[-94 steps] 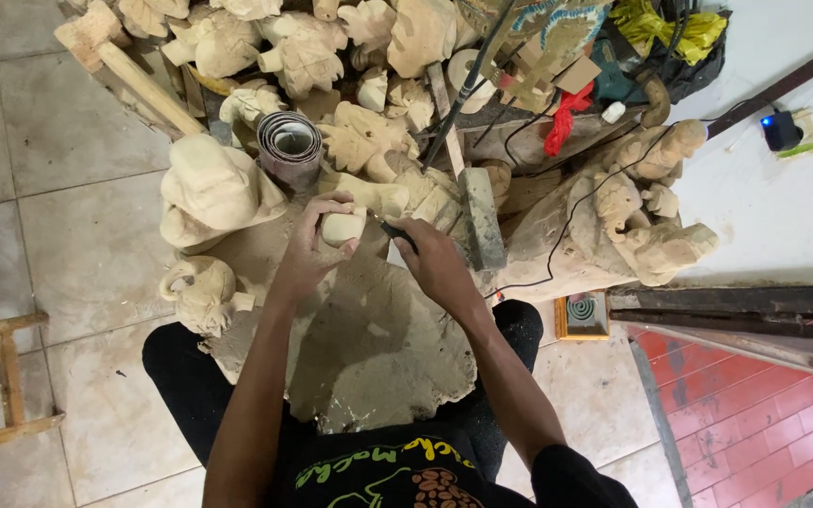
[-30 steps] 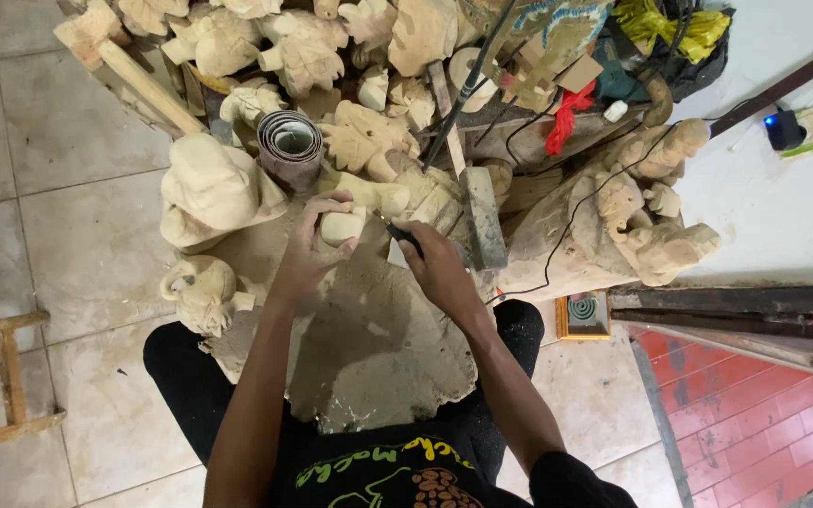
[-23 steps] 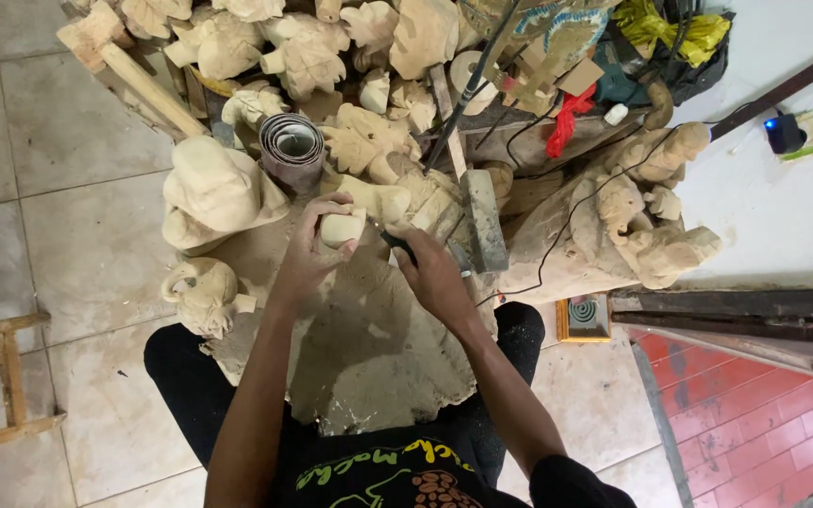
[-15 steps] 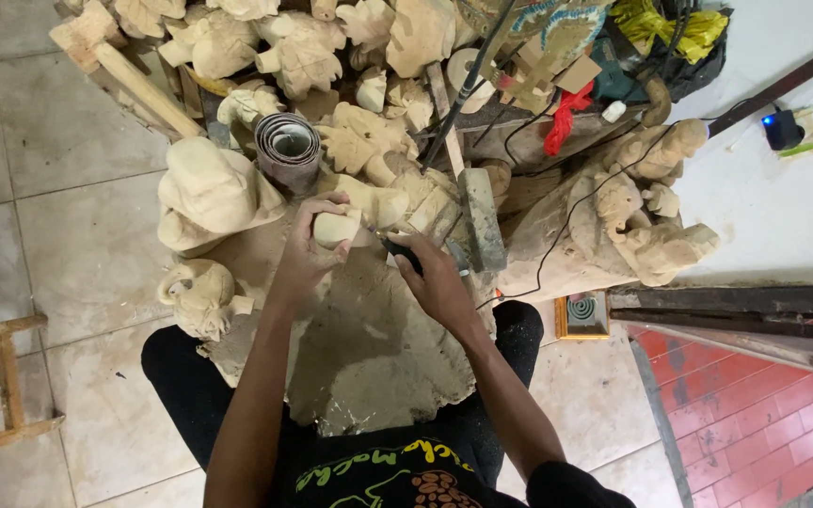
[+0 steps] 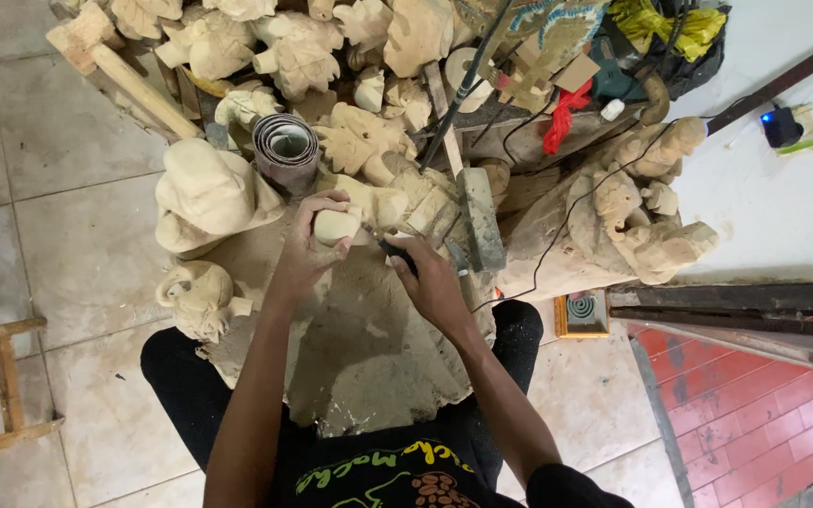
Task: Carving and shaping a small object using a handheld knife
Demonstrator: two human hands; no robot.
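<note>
A floor of pale square tiles [image 5: 77, 245] runs under the scene, with a white-painted slab and a strip of red brick paving [image 5: 764, 414] to the right.

The fingers of the left hand [image 5: 308, 249] wrap round a small pale wooden carving [image 5: 341, 224], thumb and fingertips closed on its rounded end. The carving is smooth, cream-coloured and blunt at the near end, and it runs on into a lumpier carved part toward the right. It sits at the far edge of a large, flat slab of pale wood [image 5: 359, 348] that lies across the seated person's lap. The right hand [image 5: 435, 282] is curled shut on a dark-handled tool [image 5: 397, 254], whose tip meets the carving; the tool's blade cannot be made out.

Just beyond the hands stands one roll of sandpaper [image 5: 286, 149], coiled and upright. To the left lie two rough carvings: a big rounded one [image 5: 204, 193] and a smaller elephant-like figure [image 5: 198, 296] near the left knee. To the right leans one large carving of clustered figures [image 5: 632, 221]. A heap of many more unfinished carvings [image 5: 303, 47] fills the top; their number cannot be counted. One wooden mallet [image 5: 110, 61] lies at the upper left. One small framed square [image 5: 583, 315] rests on the floor beside the right knee, and part of a wooden frame [image 5: 2, 390] shows at the left edge.
</note>
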